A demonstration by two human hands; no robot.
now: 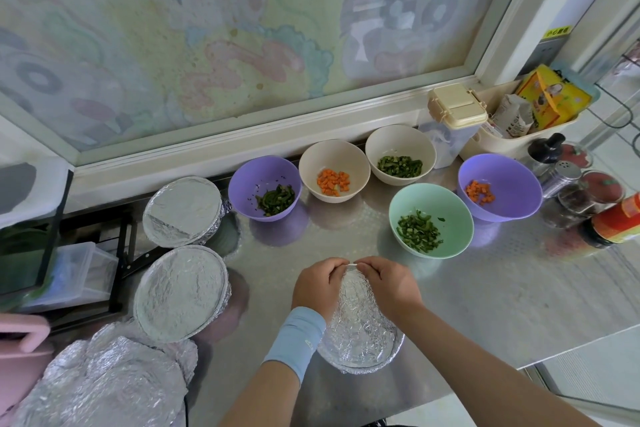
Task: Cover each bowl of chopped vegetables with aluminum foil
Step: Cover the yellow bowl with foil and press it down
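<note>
Five bowls stand uncovered toward the back of the bench (485,288): the left purple bowl (265,187) with green pieces, a beige bowl (334,170) with carrot cubes, a second beige bowl (400,154) with chopped greens, a mint bowl (431,220) with more greens, and the right purple bowl (498,187) with carrot.

Right in front of me sits the foil-wrapped front bowl (360,333), its crinkled sheet folded over the near rim. My left grip (317,284) and my right grip (388,282) meet at its far edge. The fingers of both are curled and pinch the foil there, fingertips almost touching.

On my left the far covered bowl (183,211) and the near covered bowl (181,293) sit one behind the other, with foil flat across their tops. At bottom left a loose heap of foil (104,381) lies crumpled.

Writing now: a yellow sticker (557,32) on the window frame carries dark characters, too small for me to read. The yellow packet (550,97) in the cream tub (502,142) is printed, but I cannot make out a word. It is the same with the red-labelled bottle (616,222) at the right edge. A blue wristband (298,333) wraps my left wrist, and its small mark is illegible.
</note>
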